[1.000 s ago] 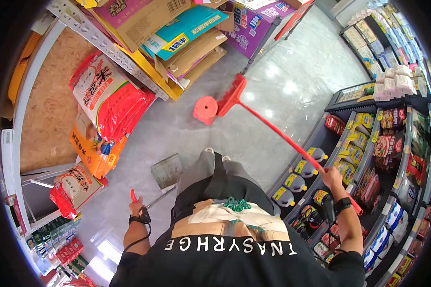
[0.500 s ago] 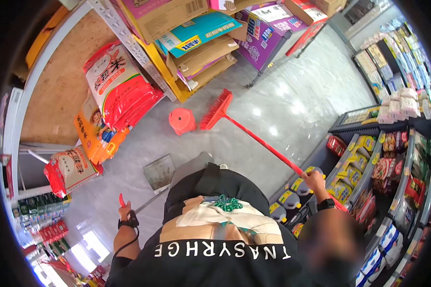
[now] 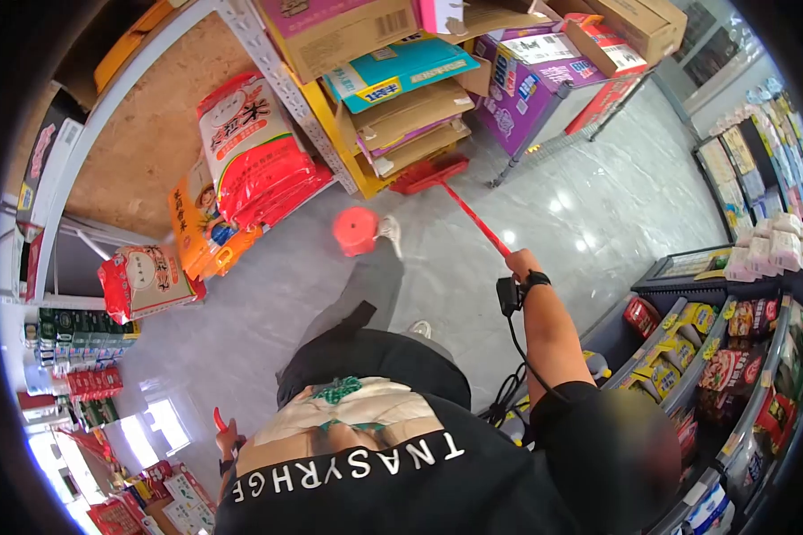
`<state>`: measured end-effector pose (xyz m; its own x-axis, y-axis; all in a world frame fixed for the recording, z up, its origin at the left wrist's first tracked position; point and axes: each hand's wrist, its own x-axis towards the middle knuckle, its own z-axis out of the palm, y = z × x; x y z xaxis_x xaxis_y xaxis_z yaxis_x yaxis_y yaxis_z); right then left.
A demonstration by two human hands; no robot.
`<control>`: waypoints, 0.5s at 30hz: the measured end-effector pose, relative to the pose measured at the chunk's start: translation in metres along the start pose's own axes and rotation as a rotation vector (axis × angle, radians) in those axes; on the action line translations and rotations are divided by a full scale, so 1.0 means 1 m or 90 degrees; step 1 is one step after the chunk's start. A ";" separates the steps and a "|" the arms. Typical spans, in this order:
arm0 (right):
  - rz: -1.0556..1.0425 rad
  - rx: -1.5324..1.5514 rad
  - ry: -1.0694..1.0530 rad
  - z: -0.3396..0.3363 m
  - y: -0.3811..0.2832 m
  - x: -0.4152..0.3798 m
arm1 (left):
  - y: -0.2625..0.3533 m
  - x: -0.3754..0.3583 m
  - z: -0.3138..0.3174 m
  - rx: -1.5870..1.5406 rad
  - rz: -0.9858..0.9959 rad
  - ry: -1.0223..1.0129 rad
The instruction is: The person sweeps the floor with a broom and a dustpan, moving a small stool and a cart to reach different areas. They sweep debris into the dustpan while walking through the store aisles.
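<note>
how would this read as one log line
right hand: gripping red broom; left hand: holding red handle; broom head: near cardboard boxes; red stool: beside shoe

The shirt (image 3: 401, 504) is black, short-sleeved, with white capital letters (image 3: 359, 465) and a cream-and-green print (image 3: 375, 406). Trousers (image 3: 352, 299) are grey; shoes (image 3: 391, 231) are pale. The right wristband (image 3: 536, 279), black, carries a black box (image 3: 508, 295) and cable (image 3: 514, 339).

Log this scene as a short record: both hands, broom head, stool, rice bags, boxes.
Right hand: gripping the broom by its handle
Left hand: holding a red handle, the rest of it out of sight
Broom head: by the base of the yellow shelf
Stool: red, beside a shoe
Rice bags: left of the stool
Boxes: stacked on the yellow shelf
</note>
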<state>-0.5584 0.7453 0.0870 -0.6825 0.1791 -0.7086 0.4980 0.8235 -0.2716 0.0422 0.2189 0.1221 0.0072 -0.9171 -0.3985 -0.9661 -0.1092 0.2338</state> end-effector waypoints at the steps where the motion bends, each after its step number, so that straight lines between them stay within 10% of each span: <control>1: 0.014 0.036 0.015 -0.001 0.007 -0.002 | 0.003 0.001 -0.002 0.009 -0.029 -0.011; 6: 0.021 0.120 -0.029 0.005 0.084 -0.026 | -0.015 0.040 -0.007 0.103 -0.015 -0.026; 10: -0.121 -0.189 -0.120 0.022 0.193 -0.049 | 0.000 0.069 0.004 0.155 0.007 -0.049; 12: 0.163 0.038 -0.026 0.009 0.193 -0.120 | 0.001 0.091 0.012 0.177 0.028 -0.063; 15: 0.194 -0.028 0.078 0.001 0.197 -0.178 | 0.026 0.106 0.021 0.301 0.061 -0.125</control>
<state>-0.3382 0.8752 0.1591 -0.5662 0.4815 -0.6690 0.6672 0.7443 -0.0289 0.0121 0.1265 0.0678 -0.0915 -0.8207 -0.5640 -0.9712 0.1986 -0.1313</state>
